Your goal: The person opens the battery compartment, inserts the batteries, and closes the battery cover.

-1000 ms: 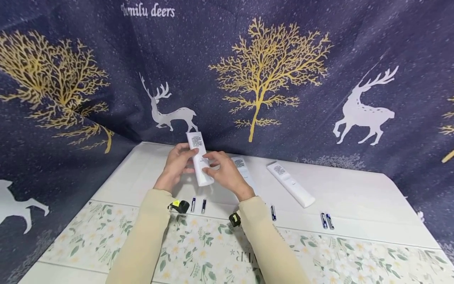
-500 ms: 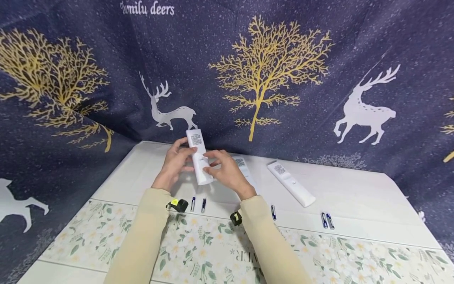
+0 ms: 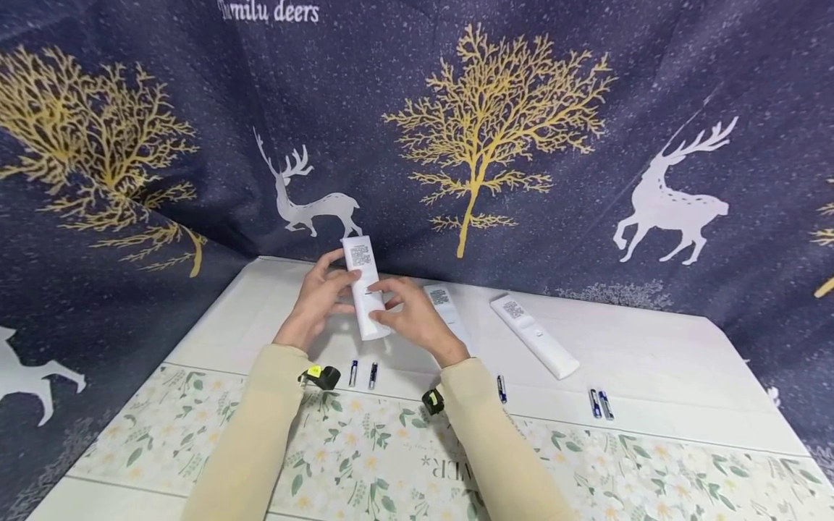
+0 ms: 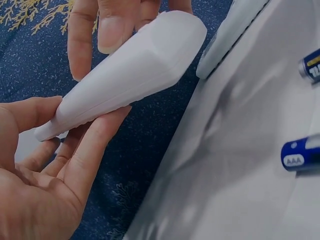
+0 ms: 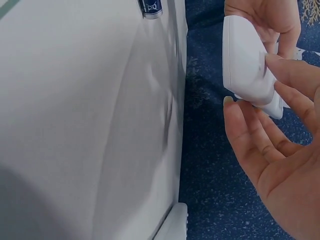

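A white remote control (image 3: 366, 311) is held up above the table, its back with a printed label facing the head camera. My left hand (image 3: 316, 300) grips its upper part from the left, thumb over the back and fingers on the edge. From the right, my right hand (image 3: 420, 318) pinches the lower half, near a small mark on the back. In the left wrist view the remote control (image 4: 125, 75) shows its rounded end and side, between both hands. The right wrist view shows right-hand fingers (image 5: 295, 72) on its back and others beneath.
A second remote control (image 3: 449, 315) lies partly behind my right hand, and a third remote control (image 3: 534, 336) lies further right. Along the front stand out AAA batteries: one battery (image 3: 353, 373), another battery (image 3: 373, 375), a single battery (image 3: 501, 388) and a pair of batteries (image 3: 601, 404). A patterned cloth (image 3: 404, 145) hangs behind.
The head view has shifted very slightly. Both hands keep hold of the remote control in nearly the same place; the other remotes and batteries stay put.
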`<action>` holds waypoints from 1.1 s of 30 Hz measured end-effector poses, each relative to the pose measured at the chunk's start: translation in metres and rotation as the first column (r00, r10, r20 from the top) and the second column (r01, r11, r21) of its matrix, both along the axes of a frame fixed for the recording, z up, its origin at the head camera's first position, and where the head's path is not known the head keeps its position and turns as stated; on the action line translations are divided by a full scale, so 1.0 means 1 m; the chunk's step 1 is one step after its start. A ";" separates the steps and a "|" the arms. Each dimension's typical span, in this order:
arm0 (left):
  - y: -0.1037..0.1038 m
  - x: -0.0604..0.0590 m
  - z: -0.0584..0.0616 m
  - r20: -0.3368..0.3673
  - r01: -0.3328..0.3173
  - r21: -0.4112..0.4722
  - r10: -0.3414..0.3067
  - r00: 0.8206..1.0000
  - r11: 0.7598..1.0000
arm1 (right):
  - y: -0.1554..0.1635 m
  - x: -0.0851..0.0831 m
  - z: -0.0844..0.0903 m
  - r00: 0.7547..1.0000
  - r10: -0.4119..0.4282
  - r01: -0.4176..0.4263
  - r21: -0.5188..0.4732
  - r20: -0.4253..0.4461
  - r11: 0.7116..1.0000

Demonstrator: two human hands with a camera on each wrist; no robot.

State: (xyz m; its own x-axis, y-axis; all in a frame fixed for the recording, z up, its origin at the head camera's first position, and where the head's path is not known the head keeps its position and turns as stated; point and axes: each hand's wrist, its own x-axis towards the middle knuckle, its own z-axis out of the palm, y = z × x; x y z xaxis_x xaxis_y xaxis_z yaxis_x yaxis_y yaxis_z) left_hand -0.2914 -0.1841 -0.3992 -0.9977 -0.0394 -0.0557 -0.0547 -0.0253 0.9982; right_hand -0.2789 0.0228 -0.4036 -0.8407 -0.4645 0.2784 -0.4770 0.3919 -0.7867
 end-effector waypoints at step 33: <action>-0.003 0.003 0.000 -0.019 0.004 -0.027 -0.004 1.000 1.000 | -0.009 0.008 -0.002 0.997 -0.046 0.050 0.076 -0.057 0.996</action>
